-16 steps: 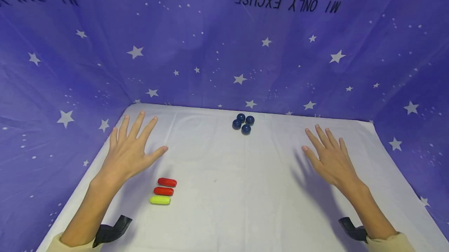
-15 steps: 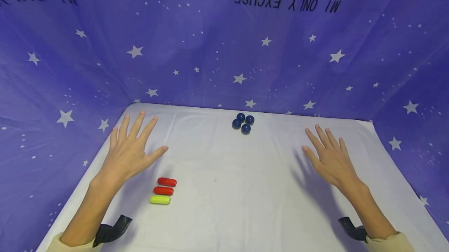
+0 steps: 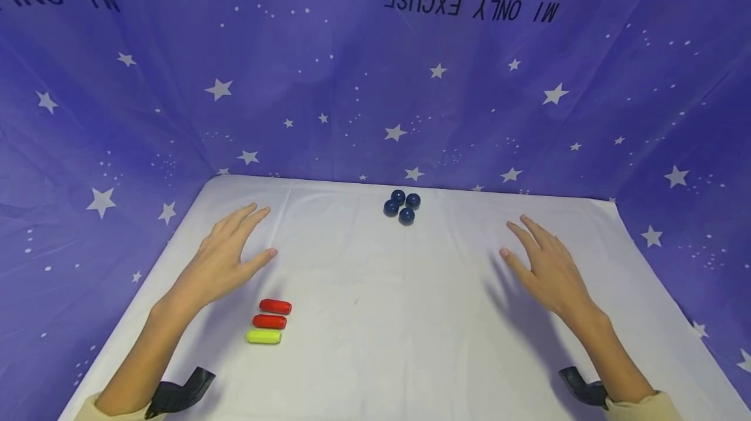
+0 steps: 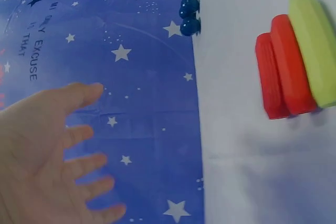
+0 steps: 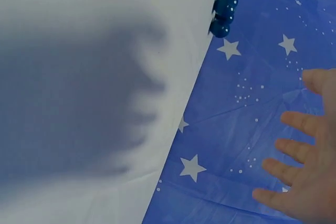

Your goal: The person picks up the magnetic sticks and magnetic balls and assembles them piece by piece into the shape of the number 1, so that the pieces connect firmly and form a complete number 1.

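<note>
My left hand (image 3: pixel 221 263) hovers over the left side of the white table, fingers spread and nothing in them. Just right of its wrist lie two red sticks (image 3: pixel 275 306) and one yellow-green stick (image 3: pixel 264 337), side by side in a short stack; the left wrist view shows the yellow-green stick (image 4: pixel 314 48) with faceted sides. Over the right side hangs my right hand (image 3: pixel 548 269), its fingers apart and holding nothing. Several dark blue balls (image 3: pixel 407 216) sit clustered at the table's far edge, between the two hands. In the right wrist view the balls (image 5: pixel 224 14) look glossy.
A white cloth (image 3: pixel 381 356) covers the table. Purple-blue fabric with stars and lettering (image 3: pixel 328 82) rises behind it and along both sides. Each wrist wears a black mount (image 3: pixel 180 392). The right hand casts a shadow (image 5: pixel 79 103) on the cloth.
Both hands have rotated, palms turning inward toward each other, and the fingers look less fanned out. The head view has shifted slightly. Sticks and balls stay where they were.
</note>
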A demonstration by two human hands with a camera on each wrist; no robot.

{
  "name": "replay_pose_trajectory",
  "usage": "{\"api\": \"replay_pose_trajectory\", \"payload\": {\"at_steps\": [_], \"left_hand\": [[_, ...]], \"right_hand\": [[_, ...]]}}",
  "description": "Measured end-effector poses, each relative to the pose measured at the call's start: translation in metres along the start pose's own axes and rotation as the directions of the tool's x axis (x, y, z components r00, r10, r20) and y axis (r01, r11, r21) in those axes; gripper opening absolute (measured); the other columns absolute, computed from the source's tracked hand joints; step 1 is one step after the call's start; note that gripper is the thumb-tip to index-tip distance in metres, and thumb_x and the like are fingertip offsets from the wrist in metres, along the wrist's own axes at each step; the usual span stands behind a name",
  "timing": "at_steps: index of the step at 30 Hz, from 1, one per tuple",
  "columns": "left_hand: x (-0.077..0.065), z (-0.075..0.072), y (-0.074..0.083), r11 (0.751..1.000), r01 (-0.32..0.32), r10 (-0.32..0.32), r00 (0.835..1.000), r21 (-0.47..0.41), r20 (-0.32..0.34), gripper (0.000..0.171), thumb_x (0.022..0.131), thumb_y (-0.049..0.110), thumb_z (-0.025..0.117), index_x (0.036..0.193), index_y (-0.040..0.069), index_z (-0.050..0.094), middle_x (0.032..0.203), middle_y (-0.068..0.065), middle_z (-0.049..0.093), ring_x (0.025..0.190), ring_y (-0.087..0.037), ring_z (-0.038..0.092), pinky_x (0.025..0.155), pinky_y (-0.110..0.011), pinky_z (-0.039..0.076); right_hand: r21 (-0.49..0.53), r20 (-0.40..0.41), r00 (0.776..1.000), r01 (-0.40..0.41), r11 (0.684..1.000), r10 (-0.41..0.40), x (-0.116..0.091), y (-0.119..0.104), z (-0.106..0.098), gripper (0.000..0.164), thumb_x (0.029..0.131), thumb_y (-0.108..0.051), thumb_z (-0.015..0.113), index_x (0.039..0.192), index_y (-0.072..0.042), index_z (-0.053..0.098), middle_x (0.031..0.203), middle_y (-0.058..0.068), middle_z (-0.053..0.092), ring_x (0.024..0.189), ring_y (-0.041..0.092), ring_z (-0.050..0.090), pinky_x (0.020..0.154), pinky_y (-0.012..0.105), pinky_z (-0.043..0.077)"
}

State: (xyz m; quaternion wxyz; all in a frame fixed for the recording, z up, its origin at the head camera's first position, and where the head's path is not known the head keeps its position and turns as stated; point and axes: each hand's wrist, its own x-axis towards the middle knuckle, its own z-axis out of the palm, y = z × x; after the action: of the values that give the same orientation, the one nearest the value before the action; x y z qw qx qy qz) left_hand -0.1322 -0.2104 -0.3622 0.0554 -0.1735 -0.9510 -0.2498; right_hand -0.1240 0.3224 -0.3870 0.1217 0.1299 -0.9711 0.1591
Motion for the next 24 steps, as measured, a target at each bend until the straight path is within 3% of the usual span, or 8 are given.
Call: {"api": "replay_pose_trajectory", "payload": {"at_steps": [4,8,13,18,24], "left_hand": [[-0.002,0.005,-0.005,0.988,-0.008,0.019,0.998,-0.156,0.066,0.063,0.096,0.025,0.068,0.149,0.004,0.041,0.147,-0.022,0.044,0.133,-0.045,0.039,0.104,-0.066,0.031],[-0.009,0.019,-0.017,0.967,-0.007,0.035,0.994,-0.255,0.105,0.052,0.094,0.018,0.071,0.140,0.001,0.053,0.134,-0.019,0.058,0.119,-0.039,0.056,0.096,-0.057,0.046],[-0.022,0.039,-0.034,0.930,0.020,0.045,0.984,-0.368,0.170,0.042,0.092,0.019,0.074,0.129,0.001,0.063,0.126,-0.013,0.065,0.111,-0.031,0.062,0.088,-0.047,0.053],[-0.030,0.050,-0.043,0.901,0.053,0.058,0.968,-0.430,0.242,0.041,0.091,0.023,0.075,0.126,0.003,0.066,0.124,-0.010,0.065,0.112,-0.030,0.060,0.091,-0.045,0.052],[-0.036,0.058,-0.049,0.910,0.077,0.060,0.948,-0.408,0.312,0.040,0.091,0.027,0.075,0.124,0.007,0.067,0.120,-0.004,0.068,0.111,-0.023,0.060,0.091,-0.034,0.050]], "right_hand": [[0.100,-0.015,1.000,-0.026,0.995,0.027,0.001,-0.002,0.001,0.051,0.101,-0.034,0.058,0.142,-0.005,0.050,0.151,0.021,0.040,0.133,0.049,0.038,0.098,0.069,0.032],[0.217,-0.021,0.998,-0.054,0.975,0.060,0.002,-0.004,0.003,0.045,0.100,-0.026,0.062,0.139,-0.005,0.055,0.145,0.020,0.047,0.130,0.045,0.044,0.097,0.064,0.038],[0.359,0.001,0.996,-0.085,0.929,0.091,0.003,-0.005,0.009,0.041,0.099,-0.021,0.065,0.135,-0.004,0.057,0.139,0.019,0.053,0.123,0.041,0.052,0.097,0.056,0.045],[0.431,0.006,0.993,-0.110,0.896,0.119,0.006,-0.005,0.016,0.037,0.098,-0.020,0.067,0.131,-0.003,0.060,0.135,0.016,0.058,0.122,0.036,0.056,0.097,0.043,0.046],[0.492,0.017,0.991,-0.122,0.862,0.130,0.008,-0.007,0.022,0.034,0.099,-0.019,0.066,0.128,-0.001,0.062,0.132,0.017,0.061,0.120,0.036,0.057,0.098,0.045,0.046]]}}
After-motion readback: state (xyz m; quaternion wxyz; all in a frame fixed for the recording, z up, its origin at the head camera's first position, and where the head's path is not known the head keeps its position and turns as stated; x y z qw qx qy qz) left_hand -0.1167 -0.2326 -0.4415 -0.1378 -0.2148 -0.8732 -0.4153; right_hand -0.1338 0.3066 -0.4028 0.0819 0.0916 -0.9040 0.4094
